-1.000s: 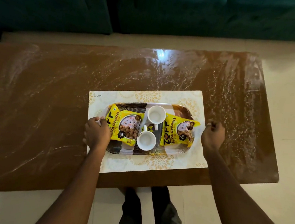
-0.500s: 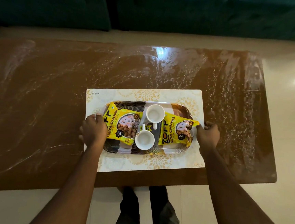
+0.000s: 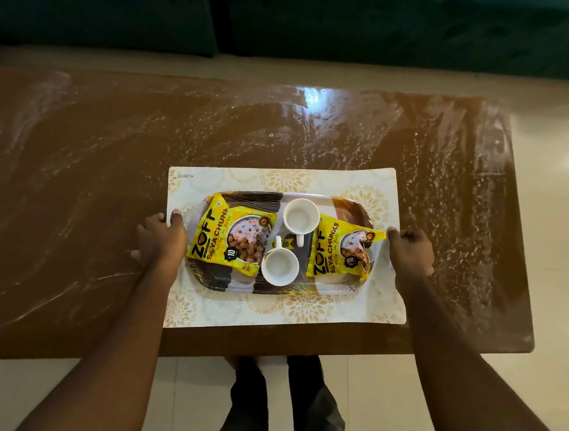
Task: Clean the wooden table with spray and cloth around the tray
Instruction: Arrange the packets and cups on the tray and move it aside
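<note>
Now my right hand (image 3: pixel 410 254) had slid in and both gripped the tray (image 3: pixel 269 289) ends (left hand (image 3: pixel 160 239) too), so I could lift it off the table (image 3: pixel 71 196).

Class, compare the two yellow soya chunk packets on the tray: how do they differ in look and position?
The left packet lies at the tray's left end by the left hand; the right packet lies at the right end by the right hand. The left packet looks larger and flatter; the right packet's far corner sticks out over the rim. Both are yellow and flank the cups.
</note>
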